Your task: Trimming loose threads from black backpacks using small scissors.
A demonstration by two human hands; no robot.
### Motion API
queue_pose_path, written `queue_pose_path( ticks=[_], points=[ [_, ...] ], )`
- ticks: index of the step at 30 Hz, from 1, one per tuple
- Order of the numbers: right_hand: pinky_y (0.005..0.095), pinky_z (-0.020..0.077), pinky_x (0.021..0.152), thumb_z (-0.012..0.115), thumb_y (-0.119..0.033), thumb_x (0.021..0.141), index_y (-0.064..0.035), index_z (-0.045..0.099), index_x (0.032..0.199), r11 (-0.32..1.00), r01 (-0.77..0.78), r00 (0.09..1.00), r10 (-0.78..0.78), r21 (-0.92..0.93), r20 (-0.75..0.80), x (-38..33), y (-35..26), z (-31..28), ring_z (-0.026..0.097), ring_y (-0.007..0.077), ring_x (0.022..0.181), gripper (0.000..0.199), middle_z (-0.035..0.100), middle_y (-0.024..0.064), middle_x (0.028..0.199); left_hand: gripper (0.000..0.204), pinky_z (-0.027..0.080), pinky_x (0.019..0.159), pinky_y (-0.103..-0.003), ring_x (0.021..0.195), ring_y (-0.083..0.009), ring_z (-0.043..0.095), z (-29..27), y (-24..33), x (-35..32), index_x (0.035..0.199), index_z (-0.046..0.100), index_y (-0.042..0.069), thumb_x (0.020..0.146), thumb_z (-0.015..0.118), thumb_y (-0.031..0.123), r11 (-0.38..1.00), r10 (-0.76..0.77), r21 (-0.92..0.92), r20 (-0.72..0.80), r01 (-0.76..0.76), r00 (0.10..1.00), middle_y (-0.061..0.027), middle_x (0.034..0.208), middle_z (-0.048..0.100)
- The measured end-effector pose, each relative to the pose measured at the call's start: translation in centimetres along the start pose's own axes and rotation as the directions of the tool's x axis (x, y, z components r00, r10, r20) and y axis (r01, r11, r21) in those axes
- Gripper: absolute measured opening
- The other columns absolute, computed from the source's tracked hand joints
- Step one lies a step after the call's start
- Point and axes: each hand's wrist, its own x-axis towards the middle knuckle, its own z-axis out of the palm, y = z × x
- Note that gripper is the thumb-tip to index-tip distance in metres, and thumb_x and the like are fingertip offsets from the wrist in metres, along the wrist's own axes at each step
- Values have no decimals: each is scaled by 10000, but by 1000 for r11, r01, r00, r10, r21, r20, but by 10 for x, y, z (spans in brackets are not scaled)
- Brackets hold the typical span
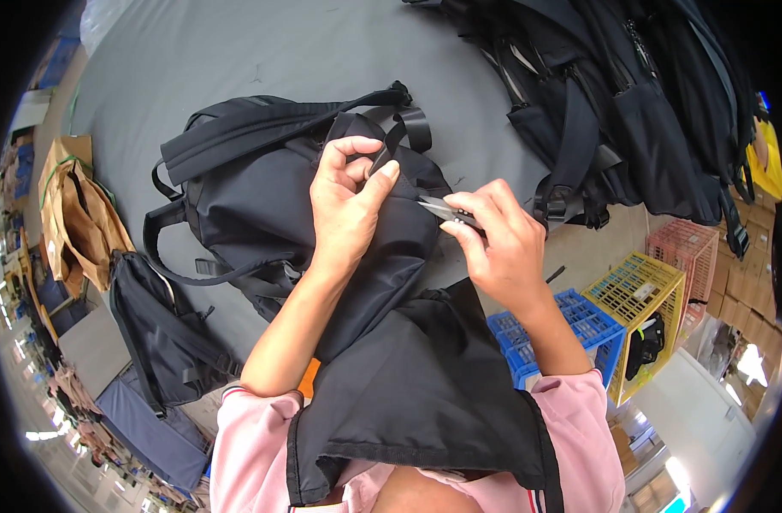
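Observation:
A black backpack (262,205) lies on the grey table (237,51), its lower part hanging over the edge toward me. My left hand (346,201) pinches a black strap (389,141) near the top of the backpack between thumb and fingers. My right hand (502,239) grips small thread snips (442,208), their metal blades pointing left at the fabric just beside my left fingers. Both hands are close together over the upper right part of the backpack.
A pile of black backpacks (613,103) fills the table's far right. Blue (536,329), yellow (643,295) and pink (686,248) plastic crates stand on the floor at right. A brown paper bag (74,218) and another black bag (164,338) sit at left.

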Motion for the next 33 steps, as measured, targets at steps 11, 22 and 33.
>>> queue_pose_path(
  ticks=[11, 22, 33],
  points=[
    [271, 453, 536, 689, -88, 753, -69, 599, 928, 957, -117, 988, 138, 264, -62, -2, 0, 15, 572, 162, 607, 197, 535, 48, 813, 245, 327, 523, -157, 573, 0, 416, 2, 1, 3, 1036, 509, 44, 827, 614, -27, 998, -57, 30, -5, 58, 998, 55, 650, 497],
    [279, 422, 608, 626, -39, 809, 11, 510, 808, 807, -302, 950, 298, 508, 90, 6, 25, 30, 507, 137, 646, 126, 471, 59, 732, 253, 336, 526, -164, 584, -3, 430, -2, 0, 4, 1039, 507, 40, 822, 611, -37, 994, -110, 12, -2, 110, 994, 54, 649, 501],
    [252, 446, 567, 688, -28, 729, -29, 598, 933, 990, -123, 992, 122, 67, 11, -5, 1, 4, 523, 135, 603, 222, 521, 54, 802, 253, 317, 504, -160, 565, 3, 412, 0, 1, 7, 1037, 513, 45, 820, 615, -36, 991, -120, 52, 1, 120, 993, 65, 629, 478]
  ],
)
